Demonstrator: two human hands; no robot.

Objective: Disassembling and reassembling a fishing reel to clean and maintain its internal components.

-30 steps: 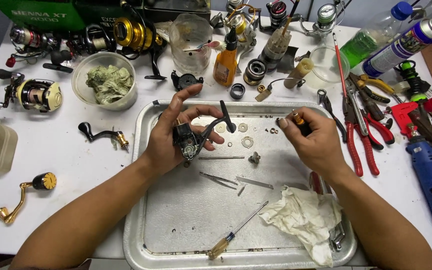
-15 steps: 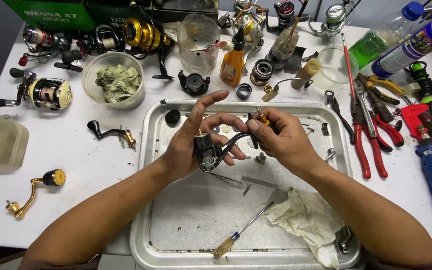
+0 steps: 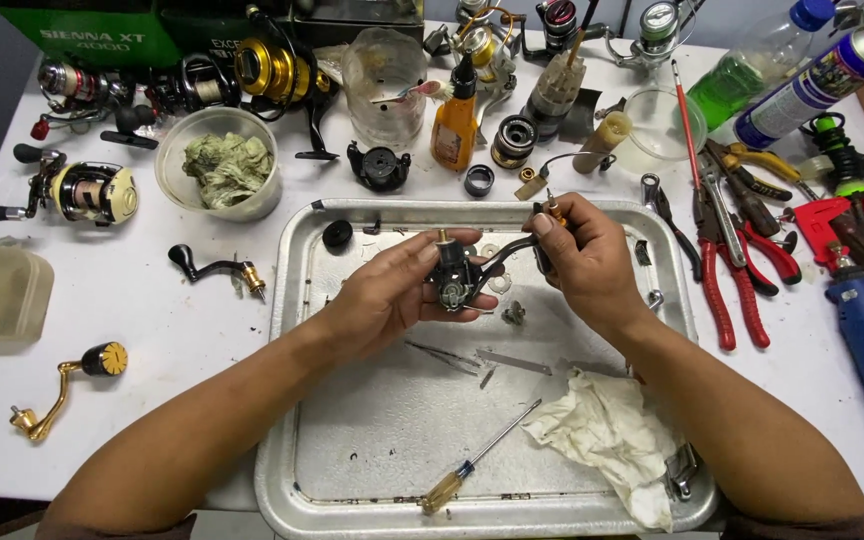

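On the far left of the white table lie a reel with a cream spool and a black crank handle, well apart from the work. The metal tray sits in the middle, and both hands meet over its far half. The left hand is curled around a small black reel body: the thumb lies on the far side, the fingers wrap under the near side, so the hand is closed on it and holds it above the tray, not resting on it. A short brass stub points up from the top of the body. From the body, a thin dark arm goes to the right and a little far, and this is the long axis of the piece. The right hand is at the end of that arm, just beside the body, so the 2 hands are almost touching. Its fingers are pinched together on a small tool with an orange tip; whether it also grips the dark arm, I cannot tell. Near the hands, on the tray floor, lie a small washer, a screwdriver and a crumpled white rag. On the right of the tray are red pliers.
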